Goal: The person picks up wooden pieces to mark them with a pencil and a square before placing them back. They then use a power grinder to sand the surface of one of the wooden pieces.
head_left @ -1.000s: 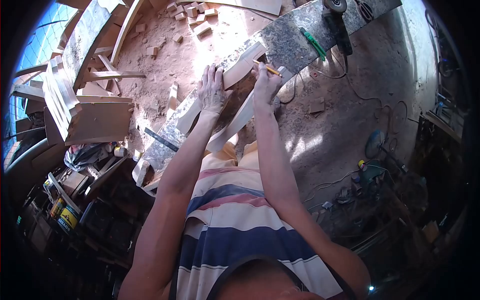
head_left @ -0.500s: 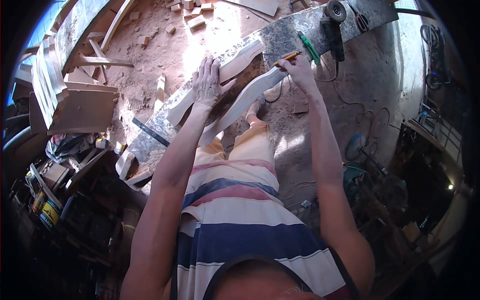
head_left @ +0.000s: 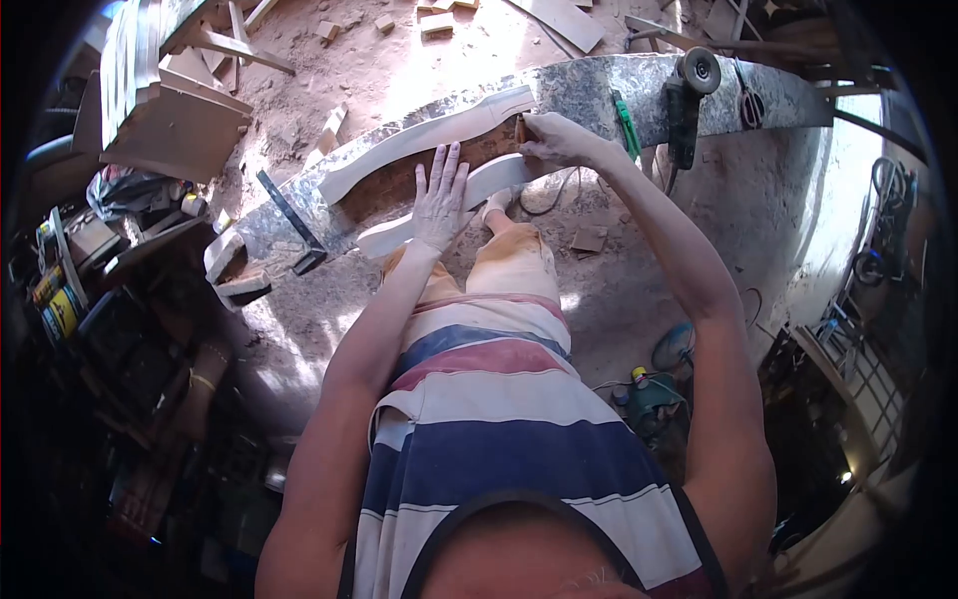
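Note:
My left hand (head_left: pixel 440 208) lies flat with fingers spread across a pale, curved wooden piece (head_left: pixel 496 176) along the bench's near side. At that piece's right end, my right hand (head_left: pixel 559 142) grips a yellow-brown pencil (head_left: pixel 520 128) held steeply, its tip near the wood. Part of the near piece is hidden under both hands. A second curved wooden piece (head_left: pixel 404 144) of similar shape rests along the far edge. Between the two runs a strip of brown wood (head_left: pixel 389 187).
On the bench (head_left: pixel 589 90) to the right lie a green utility knife (head_left: pixel 625 122), an angle grinder (head_left: pixel 687 95) and scissors (head_left: pixel 750 108). A hammer (head_left: pixel 294 225) lies at the left. Wood offcuts (head_left: pixel 436 24) are scattered over the dusty floor beyond.
My left hand has shifted from the far wooden piece onto the near one. My right hand has turned the pencil from slanted to nearly upright. The camera view has swung round.

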